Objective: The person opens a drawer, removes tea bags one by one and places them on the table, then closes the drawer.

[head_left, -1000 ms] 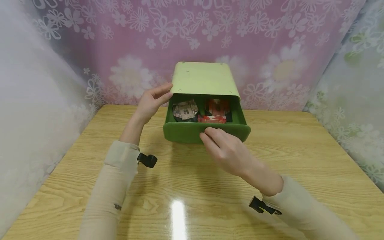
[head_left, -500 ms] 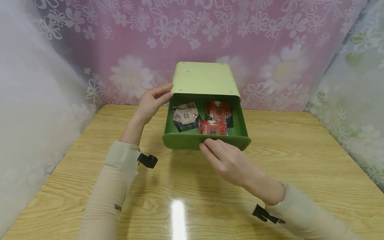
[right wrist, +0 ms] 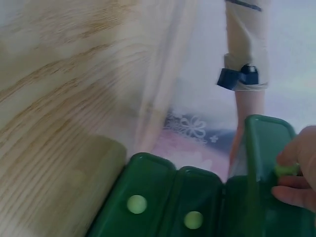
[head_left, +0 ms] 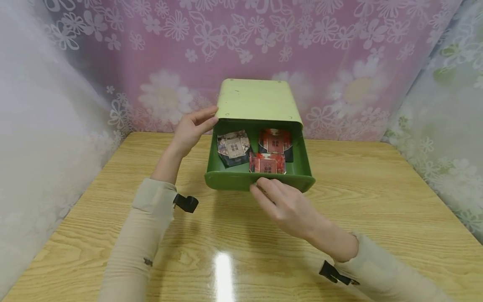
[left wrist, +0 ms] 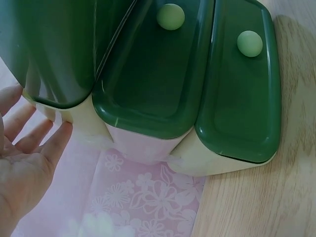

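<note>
Cabinet (head_left: 260, 100): top drawer (head_left: 226, 181) farther out than a second ago, baring its contents.
Lower drawers (left wrist: 153, 79): two, closed; I get them only from the wrist views.
Left hand (head_left: 186, 134): fingers apart, touching the cabinet's side.
Right hand (head_left: 288, 205): fingers clamped on the knob (right wrist: 286, 170).
Packets (head_left: 235, 147): three, inside the top drawer.

Cabinet top (head_left: 258, 100), pale yellow-green; drawer (head_left: 226, 181), dark green; round knobs (left wrist: 171, 17), light green. Left packet (head_left: 241, 159), black, with a mottled pink-and-white print and beige label (head_left: 235, 147). Near right packet (head_left: 267, 162), red; far right packet (head_left: 275, 142), red over black. Tabletop (head_left: 181, 251), yellow-brown wood grain. Far curtain (head_left: 241, 71), pink with white flowers; right curtain (head_left: 445, 121), pale, with white and green florals. Sleeves (head_left: 130, 251), cream.
</note>
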The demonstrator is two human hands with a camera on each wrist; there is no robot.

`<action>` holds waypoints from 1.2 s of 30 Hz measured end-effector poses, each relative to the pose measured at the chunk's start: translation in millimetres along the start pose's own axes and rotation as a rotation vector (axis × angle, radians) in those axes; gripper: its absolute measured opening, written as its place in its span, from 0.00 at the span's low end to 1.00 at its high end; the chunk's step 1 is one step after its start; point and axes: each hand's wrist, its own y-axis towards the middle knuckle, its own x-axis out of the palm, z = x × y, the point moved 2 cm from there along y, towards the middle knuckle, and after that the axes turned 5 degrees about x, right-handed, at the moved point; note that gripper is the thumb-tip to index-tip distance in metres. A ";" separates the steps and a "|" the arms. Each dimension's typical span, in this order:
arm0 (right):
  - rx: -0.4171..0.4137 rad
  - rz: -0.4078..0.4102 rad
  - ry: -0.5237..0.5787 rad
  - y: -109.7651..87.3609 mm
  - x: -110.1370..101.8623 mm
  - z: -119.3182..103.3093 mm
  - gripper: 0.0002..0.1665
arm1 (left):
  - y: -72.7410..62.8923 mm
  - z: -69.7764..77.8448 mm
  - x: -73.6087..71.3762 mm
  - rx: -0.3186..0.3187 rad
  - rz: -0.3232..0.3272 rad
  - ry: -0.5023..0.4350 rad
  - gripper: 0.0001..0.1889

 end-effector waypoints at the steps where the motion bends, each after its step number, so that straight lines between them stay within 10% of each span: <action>1: 0.020 0.022 0.038 1.5 -2.5 0.9 0.14 | 0.2 -0.2 0.1 -0.001 0.002 0.003 0.24; 8: 0.155 0.049 0.309 15.2 -37.7 24.1 0.17 | 1.1 0.1 0.8 -0.003 0.002 0.007 0.24; 17: 0.310 -0.427 0.471 31.9 -61.9 93.3 0.12 | 0.8 2.8 -0.1 0.008 0.010 0.015 0.24; 26: 0.496 -1.003 0.519 49.5 -26.1 134.2 0.16 | 1.1 -0.1 -0.8 0.008 0.003 0.001 0.24; 36: 0.464 -1.195 0.434 53.7 15.8 131.7 0.19 | -1.5 0.1 0.8 -0.004 0.000 0.002 0.24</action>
